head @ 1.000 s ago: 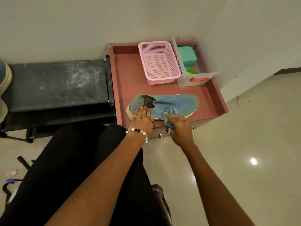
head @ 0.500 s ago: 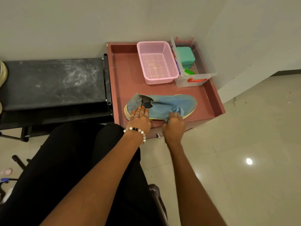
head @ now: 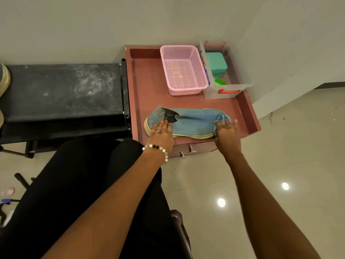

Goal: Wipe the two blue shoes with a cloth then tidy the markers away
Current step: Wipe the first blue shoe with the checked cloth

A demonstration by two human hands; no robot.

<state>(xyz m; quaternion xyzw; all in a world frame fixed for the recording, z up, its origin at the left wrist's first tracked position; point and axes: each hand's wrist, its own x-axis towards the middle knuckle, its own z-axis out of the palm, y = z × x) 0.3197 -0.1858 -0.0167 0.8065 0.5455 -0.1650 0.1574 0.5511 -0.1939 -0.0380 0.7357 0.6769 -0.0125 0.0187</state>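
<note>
Blue shoe (head: pixel 194 122) lying on side on front part of red desk (head: pixel 147 86), toe toward right. Left hand (head: pixel 162 134) flat, fingers straight, pressing heel end of shoe. Right hand (head: pixel 226 131) at toe end, fingers bunched on blue cloth (head: pixel 222 116), cloth against toe. Pink basket (head: pixel 183 69) behind shoe, well apart. Clear box (head: pixel 226 90) just right of basket, green items inside. Black bench (head: pixel 61 90) left of shoe, beside desk.

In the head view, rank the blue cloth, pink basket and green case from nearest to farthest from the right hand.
From the right hand:
1. Blue cloth, held at the shoe's toe.
2. Pink basket, behind and leftward.
3. Green case, in the clear bin at the back.
</note>
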